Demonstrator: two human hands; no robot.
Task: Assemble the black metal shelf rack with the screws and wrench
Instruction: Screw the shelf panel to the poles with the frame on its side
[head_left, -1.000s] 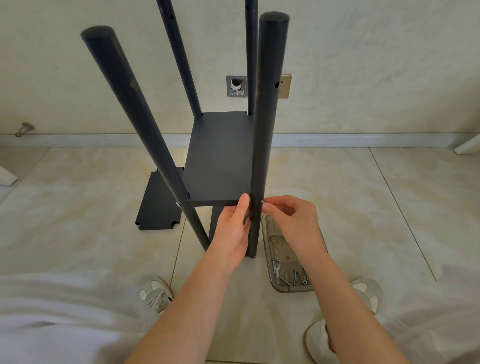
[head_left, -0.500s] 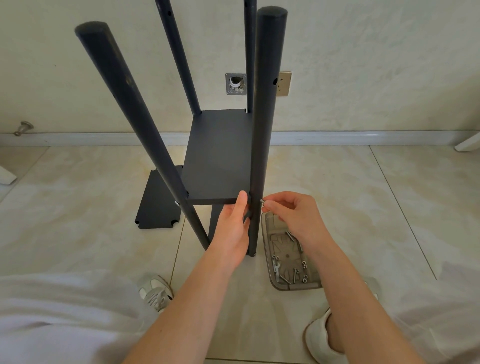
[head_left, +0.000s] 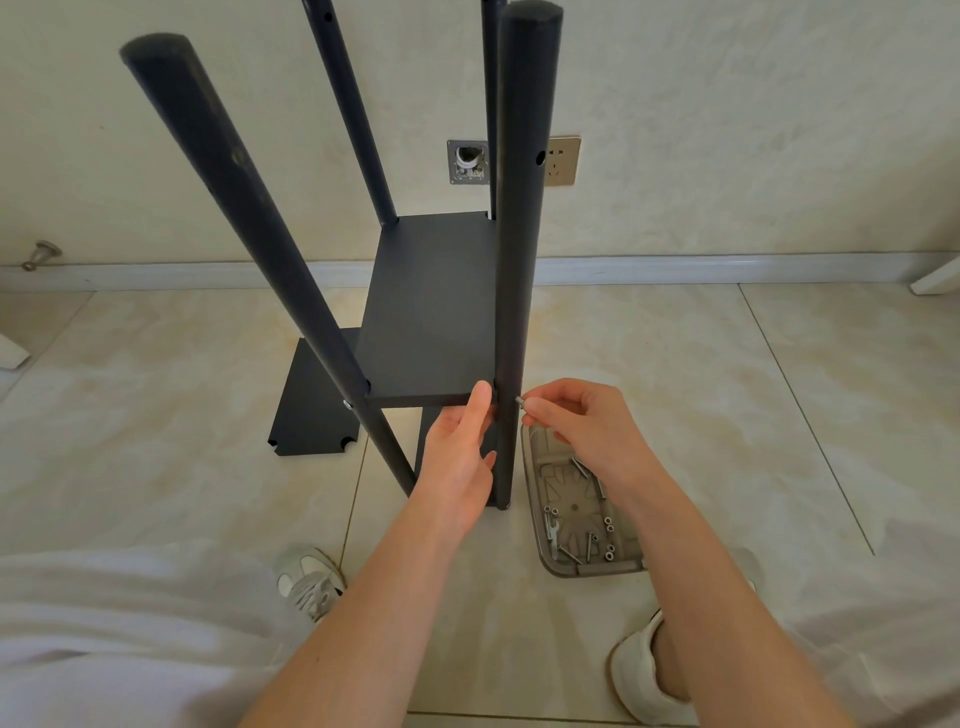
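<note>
The black rack stands on the tiled floor: several round posts rise around one black shelf panel (head_left: 431, 312). My left hand (head_left: 460, 457) holds the shelf's front right corner, thumb along its edge, beside the near right post (head_left: 517, 260). My right hand (head_left: 582, 423) pinches a silver screw (head_left: 519, 401) whose tip touches the right side of that post at shelf height. A screw head (head_left: 347, 404) shows on the near left post (head_left: 249, 208). A grey tray (head_left: 537, 519) on the floor holds several screws, nuts and a small flat wrench (head_left: 554, 535).
A second black shelf panel (head_left: 306, 410) lies flat on the floor to the left of the rack. The wall with a socket (head_left: 561, 161) and a baseboard stands close behind. My shoes (head_left: 311, 582) and white clothing fill the bottom of the view.
The view shifted slightly. My right hand has stayed at the post with the screw, its fingers turning a little. My left hand has kept its hold on the shelf corner.
</note>
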